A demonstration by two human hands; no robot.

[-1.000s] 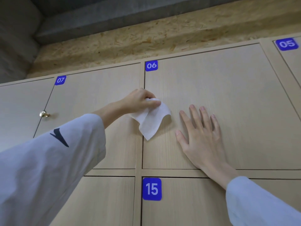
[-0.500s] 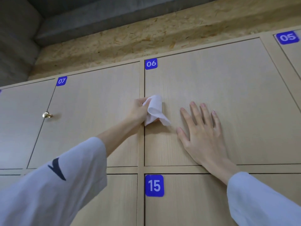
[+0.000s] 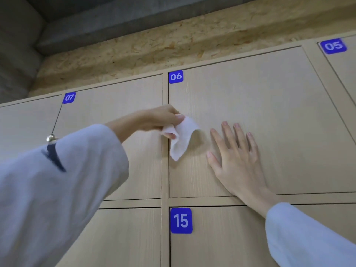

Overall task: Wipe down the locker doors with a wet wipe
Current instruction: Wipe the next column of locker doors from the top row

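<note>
The locker door marked 06 [image 3: 269,116] fills most of the view, a pale wood-grain panel with its blue number tag in the top left corner; most of its surface to the right and above the hands is bare. Left of it, across a narrow vertical frame strip, is the door marked 07 [image 3: 115,105], and below the horizontal strip is the door marked 15 [image 3: 221,237]; a sliver of door 05 [image 3: 344,74] shows at the far right edge. The right hand [image 3: 237,160] lies flat on door 06, palm against the panel, fingers straight and slightly spread, pointing up toward the top edge, the wrist crossing the door's bottom edge. The left hand [image 3: 159,120] is by the left edge of door 06, fingers curled and pinching the white wet wipe [image 3: 183,139] between thumb and fingertips. The wipe hangs in a loose fold, its lower corner pointing down, over the left margin of door 06, just beside the right hand's thumb. A small brass knob [image 3: 50,138] shows above the left sleeve.
</note>
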